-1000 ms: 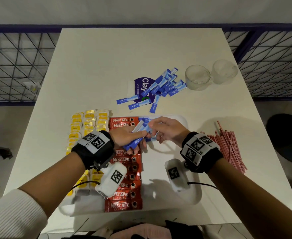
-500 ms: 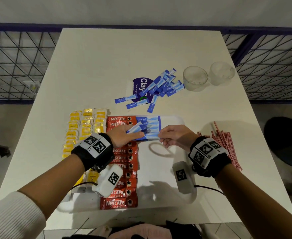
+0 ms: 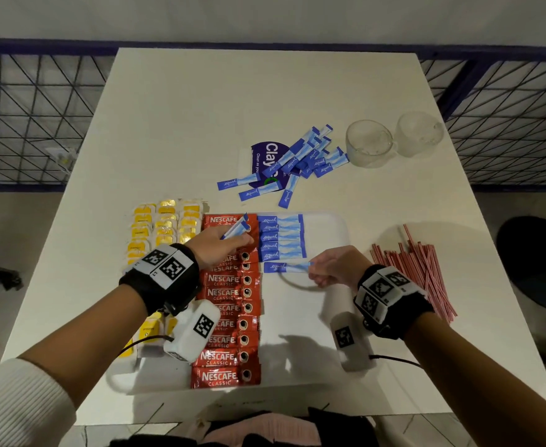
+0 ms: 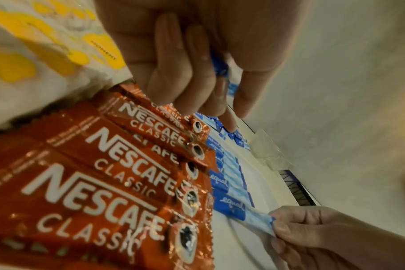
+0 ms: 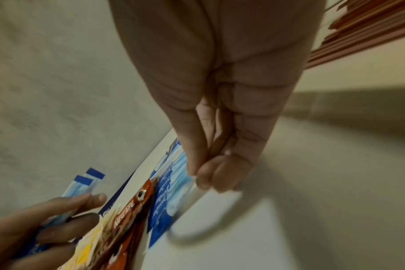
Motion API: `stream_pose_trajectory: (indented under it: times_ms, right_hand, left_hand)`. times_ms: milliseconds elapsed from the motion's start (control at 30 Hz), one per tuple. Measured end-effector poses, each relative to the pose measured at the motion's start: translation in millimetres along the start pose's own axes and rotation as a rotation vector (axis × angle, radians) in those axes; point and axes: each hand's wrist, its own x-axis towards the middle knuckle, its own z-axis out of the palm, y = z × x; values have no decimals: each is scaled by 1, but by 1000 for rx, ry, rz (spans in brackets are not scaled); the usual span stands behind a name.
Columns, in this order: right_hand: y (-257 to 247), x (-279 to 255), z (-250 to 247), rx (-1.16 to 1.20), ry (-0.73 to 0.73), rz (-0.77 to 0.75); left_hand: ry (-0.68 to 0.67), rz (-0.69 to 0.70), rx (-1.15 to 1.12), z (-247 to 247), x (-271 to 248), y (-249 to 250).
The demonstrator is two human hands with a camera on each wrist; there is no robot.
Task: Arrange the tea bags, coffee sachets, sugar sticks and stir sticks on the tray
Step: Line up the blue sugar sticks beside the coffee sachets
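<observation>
Blue sugar stick (image 3: 285, 267) pinched by right hand (image 3: 339, 267), on tray (image 3: 325, 227).

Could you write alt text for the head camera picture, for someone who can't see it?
The right hand lays a blue sugar stick beside red coffee sachets on a white tray; the left hand holds more.

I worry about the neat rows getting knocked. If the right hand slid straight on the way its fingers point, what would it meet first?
Probably the column of coffee sachets. The right hand points leftward, pinching a sugar stick that leads that way; height above the tray is unclear.
</observation>
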Motion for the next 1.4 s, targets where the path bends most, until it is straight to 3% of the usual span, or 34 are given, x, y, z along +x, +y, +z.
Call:
stream_pose_trajectory:
  times_ms: [633,1000,1200,1400]
  right_hand:
    - [-10,16,15,-152,80,147]
    - [-9,15,15,-161,99,117]
    - [-16,12,1,-161,78,0]
    - [-46,-10,13,133,-81,-153]
  left_hand:
    - [-78,0,-51,-5,1,0]
    - [-65,13,21,-3,-2,4]
    - [-167,22,-80,-3,-8,13]
    - [-313,98,6,6,-18,26]
